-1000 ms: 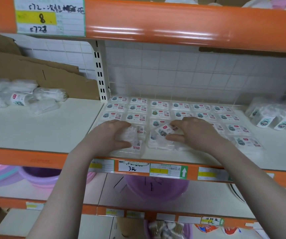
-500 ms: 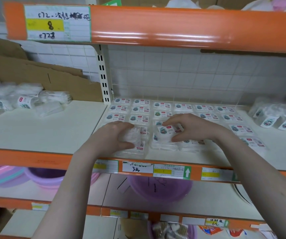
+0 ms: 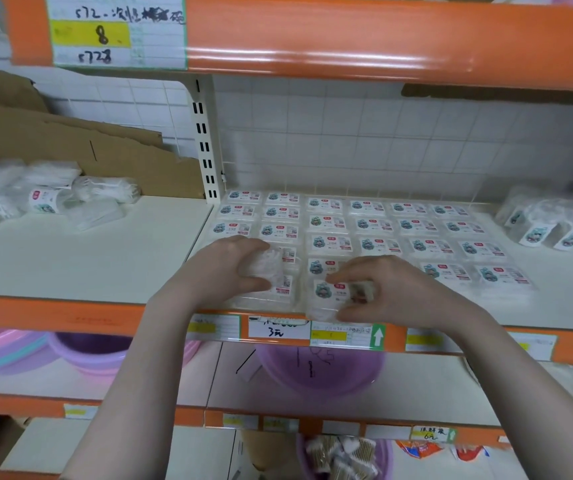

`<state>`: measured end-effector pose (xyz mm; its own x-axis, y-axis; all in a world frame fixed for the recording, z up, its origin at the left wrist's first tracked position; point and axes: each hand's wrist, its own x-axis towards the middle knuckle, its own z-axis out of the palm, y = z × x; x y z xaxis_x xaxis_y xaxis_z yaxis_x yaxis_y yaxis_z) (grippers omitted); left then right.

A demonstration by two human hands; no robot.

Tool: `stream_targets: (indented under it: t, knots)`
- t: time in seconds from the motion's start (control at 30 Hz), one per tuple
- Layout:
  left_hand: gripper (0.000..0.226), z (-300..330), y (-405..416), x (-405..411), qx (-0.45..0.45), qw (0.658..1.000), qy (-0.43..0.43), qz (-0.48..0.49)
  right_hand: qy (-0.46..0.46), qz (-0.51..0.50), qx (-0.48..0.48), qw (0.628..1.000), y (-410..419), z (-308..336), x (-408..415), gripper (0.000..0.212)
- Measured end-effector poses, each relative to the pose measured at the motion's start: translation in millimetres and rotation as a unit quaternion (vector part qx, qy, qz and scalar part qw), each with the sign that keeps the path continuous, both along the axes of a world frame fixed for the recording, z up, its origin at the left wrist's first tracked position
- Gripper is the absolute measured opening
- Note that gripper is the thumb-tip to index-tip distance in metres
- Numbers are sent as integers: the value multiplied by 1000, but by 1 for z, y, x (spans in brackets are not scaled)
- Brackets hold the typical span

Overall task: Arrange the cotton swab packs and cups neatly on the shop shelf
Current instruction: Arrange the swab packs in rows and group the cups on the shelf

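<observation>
Up on the middle shelf [image 3: 88, 265], the person's two bare hands work at the front edge of a flat grid of cotton swab packs [image 3: 375, 230]. The left hand [image 3: 224, 268] has its fingers and thumb curled round a clear pack [image 3: 274, 268], holding it over the front left corner of the grid, so its grip is closed on that pack. The right hand [image 3: 392, 289] pinches another pack [image 3: 330, 296] between thumb and fingertips at the very front of the shelf, just above the price labels [image 3: 278, 329] on the orange rail; its grip is closed on that pack too. The two held packs lie just beside each other. Behind them the packs lie label up in neat rows reaching back to the tiled wall [image 3: 382, 140]. Loose wrapped bundles [image 3: 53, 195] lie heaped at the left end of the shelf in front of a sheet of cardboard [image 3: 70, 143], and more bundles [image 3: 555, 223] lie at the right end. On the shelf below stand purple basins [image 3: 319, 372].
</observation>
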<state>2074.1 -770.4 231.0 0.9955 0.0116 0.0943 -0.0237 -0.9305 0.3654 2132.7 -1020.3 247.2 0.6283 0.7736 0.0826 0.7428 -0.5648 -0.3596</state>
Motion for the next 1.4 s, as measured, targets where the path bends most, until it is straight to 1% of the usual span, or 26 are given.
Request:
stream_targets:
  t: [0.4, 0.53, 0.63, 0.73, 0.83, 0.9, 1.07, 1.17, 1.3, 1.4]
  knots:
    - [65, 1, 5, 0, 7, 1000, -2, -8, -17, -13, -11, 1000, 11, -12, 10, 51]
    - [64, 2, 8, -1, -1, 1000, -7, -7, -39, -19, -9, 999, 15, -20, 12, 56]
    - [65, 2, 9, -2, -3, 1000, -13, -6, -41, -21, 20, 999, 14, -28, 11, 58]
    - [65, 1, 9, -1, -14, 1000, -18, -7, -30, -35, 54, 998, 12, -33, 7, 51]
    - [65, 0, 10, -1, -11, 1000, -14, -15, -33, -61, 107, 992, 8, -37, 3, 46]
    - [66, 0, 9, 0, -11, 999, -18, -24, -55, -86, 128, 987, 2, -39, 4, 41]
    - [66, 0, 3, 3, -1, 999, -3, -41, -169, -177, 127, 961, -22, -51, 17, 28]
    - [68, 4, -6, 6, 12, 999, -8, -45, -195, -220, 132, 947, -39, -58, 25, 24]
    - [68, 11, -26, 10, 39, 998, -10, -50, -231, -242, 132, 933, -66, -63, 39, 32]
    - [68, 14, -46, 17, 65, 997, -9, -47, -265, -245, 151, 920, -86, -67, 51, 23]
